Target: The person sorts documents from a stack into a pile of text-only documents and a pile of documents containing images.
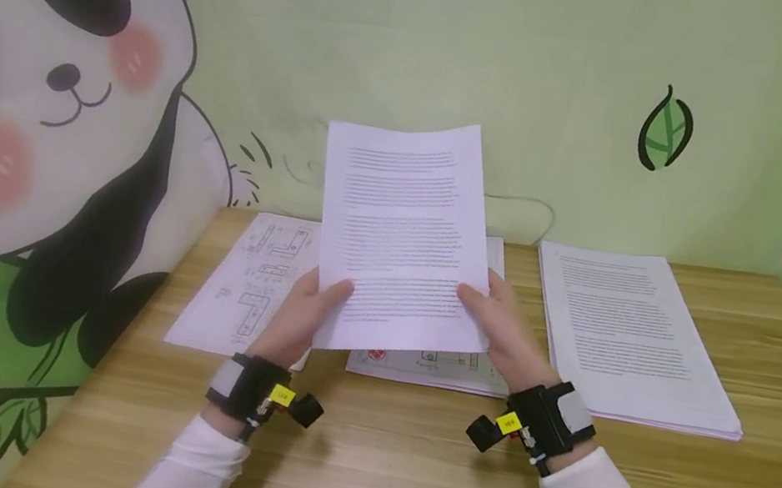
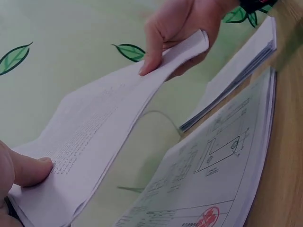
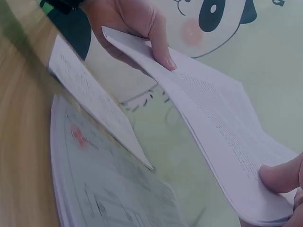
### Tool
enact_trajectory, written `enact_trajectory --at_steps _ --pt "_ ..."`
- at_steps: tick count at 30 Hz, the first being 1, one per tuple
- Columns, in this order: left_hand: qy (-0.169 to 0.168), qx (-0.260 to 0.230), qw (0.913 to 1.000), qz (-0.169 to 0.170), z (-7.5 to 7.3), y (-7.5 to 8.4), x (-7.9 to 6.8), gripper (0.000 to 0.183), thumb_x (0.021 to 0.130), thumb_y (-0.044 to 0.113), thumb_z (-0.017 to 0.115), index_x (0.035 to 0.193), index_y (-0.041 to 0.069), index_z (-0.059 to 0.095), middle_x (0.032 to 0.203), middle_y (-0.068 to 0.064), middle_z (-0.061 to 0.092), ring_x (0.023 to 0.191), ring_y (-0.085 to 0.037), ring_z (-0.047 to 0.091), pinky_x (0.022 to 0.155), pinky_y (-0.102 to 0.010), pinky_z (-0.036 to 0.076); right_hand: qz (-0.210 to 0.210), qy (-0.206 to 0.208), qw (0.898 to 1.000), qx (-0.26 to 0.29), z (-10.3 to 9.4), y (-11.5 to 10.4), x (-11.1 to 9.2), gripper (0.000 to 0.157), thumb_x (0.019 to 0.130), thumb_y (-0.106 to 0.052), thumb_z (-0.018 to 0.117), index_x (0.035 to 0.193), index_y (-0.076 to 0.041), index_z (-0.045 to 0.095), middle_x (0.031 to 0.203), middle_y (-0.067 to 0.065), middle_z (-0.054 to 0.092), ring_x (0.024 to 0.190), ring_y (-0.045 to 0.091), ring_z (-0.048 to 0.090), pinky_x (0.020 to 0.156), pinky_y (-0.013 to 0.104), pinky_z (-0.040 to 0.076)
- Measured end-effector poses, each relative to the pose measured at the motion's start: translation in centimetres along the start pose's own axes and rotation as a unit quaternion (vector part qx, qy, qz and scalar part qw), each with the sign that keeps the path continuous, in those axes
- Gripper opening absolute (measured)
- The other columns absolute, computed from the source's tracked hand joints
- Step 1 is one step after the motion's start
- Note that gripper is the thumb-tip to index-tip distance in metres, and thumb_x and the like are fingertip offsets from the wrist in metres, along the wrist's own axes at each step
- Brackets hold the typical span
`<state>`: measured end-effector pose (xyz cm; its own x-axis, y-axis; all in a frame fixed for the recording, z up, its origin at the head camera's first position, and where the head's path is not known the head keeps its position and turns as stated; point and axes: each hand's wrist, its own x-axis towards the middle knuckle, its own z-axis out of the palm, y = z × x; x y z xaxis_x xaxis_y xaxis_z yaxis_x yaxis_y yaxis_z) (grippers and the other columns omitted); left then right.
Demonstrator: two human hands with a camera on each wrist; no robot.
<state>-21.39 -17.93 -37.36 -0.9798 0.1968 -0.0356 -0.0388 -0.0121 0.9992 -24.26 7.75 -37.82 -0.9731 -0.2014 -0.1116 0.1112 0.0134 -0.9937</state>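
Note:
A thin stack of printed paper sheets (image 1: 403,212) is held up above the table, its text side toward me. My left hand (image 1: 293,314) grips its lower left edge, thumb on top and fingers behind. At the lower right edge my right hand (image 1: 509,329) pinches it the same way. In the left wrist view the sheets (image 2: 109,113) bow slightly between the hands, and several page edges show. Below them lies a stack of technical drawings (image 1: 448,371) with a red stamp (image 2: 208,216), partly hidden by the held sheets.
On the wooden table (image 1: 388,463), another pile of drawings (image 1: 224,295) lies at the left and a thicker pile of text pages (image 1: 621,329) at the right. Behind stands a pale green wall (image 1: 391,42) with a painted panda (image 1: 84,63). A thin cable (image 1: 526,200) hangs there.

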Motion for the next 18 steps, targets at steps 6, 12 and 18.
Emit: enact_trajectory --at_steps 6,12,18 --pt "0.002 0.045 0.9989 0.011 3.3 -1.0 2.1 0.039 0.094 0.02 0.053 0.133 0.023 0.047 0.119 -0.006 0.064 0.104 -0.022 0.063 0.087 -0.037 0.051 -0.015 0.052 0.995 -0.088 -3.5 -0.5 -1.4 0.05 0.098 -0.019 0.041 0.146 -0.012 0.029 0.133 0.019 0.052 0.114 0.029 0.054 0.086 0.036 0.05" --pt "-0.021 0.039 0.9989 0.012 7.1 -1.3 3.7 0.038 0.09 0.018 0.059 0.128 0.019 0.052 0.116 -0.009 0.066 0.096 -0.02 0.065 0.074 -0.028 0.053 -0.03 0.103 0.983 -0.148 -7.9 -0.9 -2.7 0.053 0.098 -0.023 0.042 0.147 -0.011 0.027 0.135 0.021 0.052 0.115 0.032 0.053 0.083 0.034 0.048" --pt "-0.034 0.01 0.9993 -0.009 10.5 -1.7 4.7 0.036 0.09 0.016 0.059 0.126 0.018 0.054 0.111 -0.01 0.069 0.093 -0.019 0.068 0.067 -0.025 0.056 -0.015 0.136 0.976 -0.17 -11.9 -0.8 -3.4 0.059 0.097 -0.035 0.042 0.148 -0.011 0.024 0.136 0.021 0.05 0.107 0.018 0.055 0.075 0.023 0.045"
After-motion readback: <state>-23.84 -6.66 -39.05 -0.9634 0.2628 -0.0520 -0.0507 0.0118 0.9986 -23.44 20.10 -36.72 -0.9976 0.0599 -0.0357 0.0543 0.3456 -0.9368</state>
